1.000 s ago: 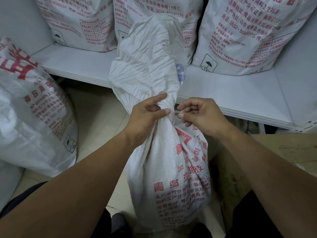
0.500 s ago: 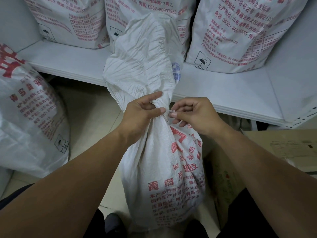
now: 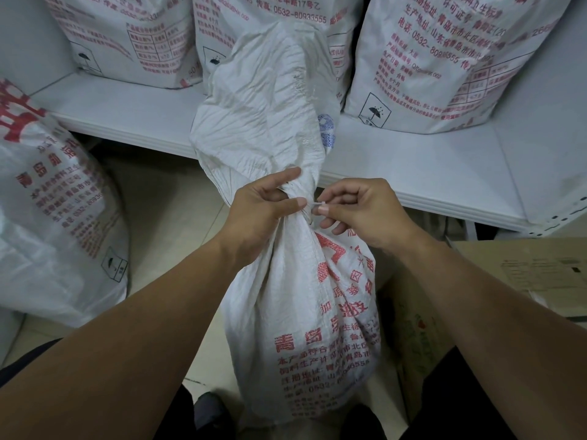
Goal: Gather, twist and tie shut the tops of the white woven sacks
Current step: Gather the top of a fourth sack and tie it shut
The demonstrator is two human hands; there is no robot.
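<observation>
**Surroundings.** A white shelf (image 3: 413,173) runs across the back and carries three filled printed sacks (image 3: 444,58). A further sack (image 3: 54,201) lies on the floor at the left. A cardboard box (image 3: 524,274) stands at the right.

**Item in work.** The sack in work (image 3: 301,312) stands upright on the floor between the person's legs, just in front of the shelf edge. Its lower body is rounded and full. It is judged heavy and unlikely to shift under a tug. The woven cloth is creased all over, so it is judged thin, pliant and probably slick. A twist is liable to unwind if let go.

**Point of hold.** The loose top (image 3: 263,100) fans out above the gathered neck (image 3: 301,201). The neck is the narrowest and firmest part, and the proper place to grip.

**Hands.**
- The left hand (image 3: 263,214) is wrapped round the neck, with the thumb pressed across its front and the forefinger extended along the cloth.
- The right hand (image 3: 359,211) pinches a thin pale tie (image 3: 317,204) between thumb and forefinger, close against the neck. Its other fingers are loosely curled.

**Limitation.** The tie is too small to class as cord, wire or plastic strip. Whether it already passes round the neck cannot be determined.
</observation>
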